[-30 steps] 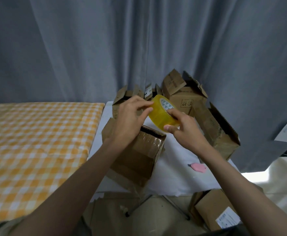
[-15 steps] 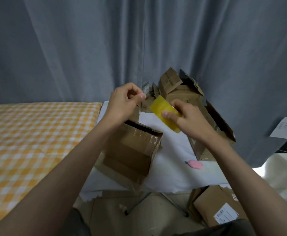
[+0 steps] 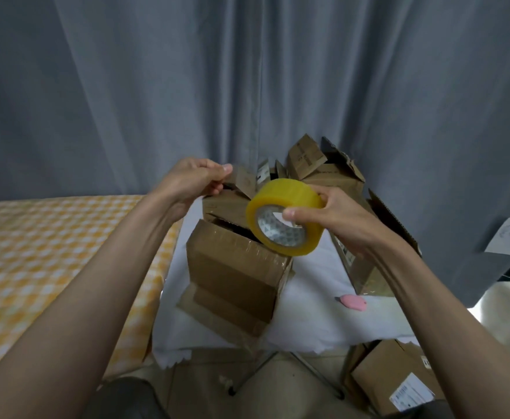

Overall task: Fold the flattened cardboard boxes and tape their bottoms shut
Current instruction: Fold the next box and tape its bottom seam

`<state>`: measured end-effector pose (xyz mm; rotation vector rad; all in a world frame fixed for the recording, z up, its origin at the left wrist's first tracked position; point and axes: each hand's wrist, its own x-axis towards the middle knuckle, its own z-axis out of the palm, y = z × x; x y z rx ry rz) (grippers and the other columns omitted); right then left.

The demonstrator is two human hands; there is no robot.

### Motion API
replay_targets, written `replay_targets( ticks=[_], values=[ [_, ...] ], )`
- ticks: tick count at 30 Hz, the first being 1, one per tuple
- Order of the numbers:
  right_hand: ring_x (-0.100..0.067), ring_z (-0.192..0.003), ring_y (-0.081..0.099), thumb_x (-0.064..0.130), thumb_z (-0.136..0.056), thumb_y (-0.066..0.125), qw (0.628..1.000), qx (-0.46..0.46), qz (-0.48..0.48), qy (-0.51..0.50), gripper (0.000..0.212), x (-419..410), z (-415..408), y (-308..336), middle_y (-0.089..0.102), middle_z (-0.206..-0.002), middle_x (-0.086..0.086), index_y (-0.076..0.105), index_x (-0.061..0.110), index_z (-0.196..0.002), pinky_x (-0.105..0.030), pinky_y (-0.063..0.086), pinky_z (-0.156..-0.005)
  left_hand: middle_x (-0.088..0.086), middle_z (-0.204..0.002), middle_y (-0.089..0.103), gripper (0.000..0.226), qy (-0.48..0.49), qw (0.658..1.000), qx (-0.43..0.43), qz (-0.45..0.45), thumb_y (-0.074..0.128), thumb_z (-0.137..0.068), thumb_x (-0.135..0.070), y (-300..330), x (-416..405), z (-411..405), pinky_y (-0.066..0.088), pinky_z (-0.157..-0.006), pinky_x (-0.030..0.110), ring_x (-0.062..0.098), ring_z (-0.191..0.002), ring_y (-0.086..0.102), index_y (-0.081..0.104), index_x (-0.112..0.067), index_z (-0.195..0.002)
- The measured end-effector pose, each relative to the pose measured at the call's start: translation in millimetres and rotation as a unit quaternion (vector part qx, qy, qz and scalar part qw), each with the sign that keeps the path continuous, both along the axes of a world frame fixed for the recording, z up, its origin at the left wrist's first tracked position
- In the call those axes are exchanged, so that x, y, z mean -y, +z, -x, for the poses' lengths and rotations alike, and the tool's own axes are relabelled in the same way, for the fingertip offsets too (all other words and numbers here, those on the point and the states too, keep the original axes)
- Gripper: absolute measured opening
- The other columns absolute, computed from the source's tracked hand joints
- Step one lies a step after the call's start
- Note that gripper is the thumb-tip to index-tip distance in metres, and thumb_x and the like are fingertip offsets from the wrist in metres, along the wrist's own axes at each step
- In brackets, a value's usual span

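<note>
Yellow tape roll (image 3: 284, 220) now turned, core facing the camera.

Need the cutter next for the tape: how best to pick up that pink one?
Take the pink cutter across its narrow width, from above. It lies flat on the white cloth, right of the taped box, with open cloth around it.

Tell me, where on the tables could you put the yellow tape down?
The checked yellow cloth left of the near box looks bare. The white cloth has a bare strip between that box and the pink thing. The back is crowded with open boxes. The right hand holds the tape roll.
</note>
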<state>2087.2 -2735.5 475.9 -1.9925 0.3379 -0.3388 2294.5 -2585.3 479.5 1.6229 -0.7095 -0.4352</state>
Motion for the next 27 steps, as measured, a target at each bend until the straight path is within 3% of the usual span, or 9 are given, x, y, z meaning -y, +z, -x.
replay_targets(
  ticks=[3,6,9,12,14,16,21,27],
  values=[
    [-0.014,-0.087,0.073,0.019,-0.072,0.087,0.999,0.012,0.043,-0.01,0.043,-8.6,-9.3,4.1,0.076,-0.097,-0.002,0.068,0.017,-0.111,-0.029,0.061,-0.076,0.003,-0.062,0.055,0.026,0.021,1.0,0.01,0.003,0.065,-0.094,-0.015,5.6,-8.6,-6.6,0.049,-0.062,0.019,0.011,-0.057,0.05,0.062,-0.009,-0.069],
    [-0.021,-0.081,0.07,0.025,-0.074,0.083,0.985,0.006,0.159,-0.067,0.036,-18.5,-19.2,10.0,0.072,-0.093,-0.01,0.069,0.013,-0.104,-0.042,0.058,-0.073,0.002,-0.062,0.055,0.026,0.057,0.998,0.032,0.023,0.067,-0.093,-0.016,12.9,-20.3,-23.4,0.05,-0.06,0.017,0.01,-0.059,0.052,0.062,-0.01,-0.069],
    [-0.011,-0.079,0.067,0.035,-0.073,0.082,0.969,-0.001,0.23,-0.089,0.038,-27.5,-27.9,13.5,0.072,-0.09,-0.005,0.071,0.013,-0.101,-0.037,0.057,-0.069,0.003,-0.067,0.055,0.025,0.063,0.997,0.048,0.003,0.068,-0.093,-0.018,9.3,-29.9,-37.9,0.05,-0.064,0.021,0.01,-0.061,0.052,0.062,-0.011,-0.07],
    [-0.012,-0.073,0.068,0.04,-0.071,0.083,0.961,-0.018,0.26,-0.092,0.038,-25.8,-40.8,17.0,0.074,-0.083,-0.004,0.073,0.012,-0.095,-0.033,0.056,-0.061,0.004,-0.065,0.053,0.027,0.081,0.996,0.028,-0.006,0.067,-0.093,-0.019,-5.6,-30.4,-43.0,0.047,-0.061,0.021,0.012,-0.06,0.049,0.058,-0.011,-0.069],
    [-0.009,-0.061,0.065,0.043,-0.07,0.084,0.962,-0.053,0.259,-0.075,0.037,-20.2,-49.0,14.2,0.071,-0.072,0.0,0.074,0.013,-0.089,-0.026,0.047,-0.051,0.005,-0.064,0.053,0.028,0.09,0.996,0.018,-0.013,0.067,-0.094,-0.019,-16.6,-29.1,-45.4,0.047,-0.059,0.02,0.012,-0.06,0.049,0.058,-0.011,-0.068],
    [-0.004,-0.052,0.059,0.044,-0.068,0.085,0.963,-0.078,0.252,-0.06,0.035,-15.8,-54.4,7.3,0.067,-0.064,0.004,0.073,0.015,-0.083,-0.022,0.04,-0.051,0.004,-0.065,0.054,0.027,0.093,0.995,0.017,-0.025,0.068,-0.093,-0.02,-28.1,-28.1,-49.5,0.049,-0.063,0.023,0.013,-0.062,0.051,0.06,-0.011,-0.069],
    [-0.019,-0.069,0.066,0.041,-0.069,0.085,0.963,-0.112,0.242,-0.039,0.038,-11.9,-62.2,-15.2,0.071,-0.078,-0.008,0.071,0.016,-0.094,-0.03,0.047,-0.059,0.005,-0.069,0.057,0.022,0.097,0.995,0.001,-0.038,0.072,-0.09,-0.022,-54.9,-24.5,-60.9,0.05,-0.067,0.026,0.015,-0.066,0.054,0.063,-0.009,-0.075],
    [-0.009,-0.082,0.059,0.032,-0.074,0.084,0.977,-0.069,0.178,-0.096,0.05,-8.1,-51.1,-44.8,0.059,-0.092,0.005,0.052,0.018,-0.109,-0.03,0.051,-0.065,0.007,-0.071,0.059,0.024,0.101,0.993,0.005,-0.062,0.071,-0.091,-0.024,-81.4,-20.3,-63.1,0.048,-0.062,0.024,0.016,-0.065,0.055,0.066,-0.005,-0.077]
  ],
)
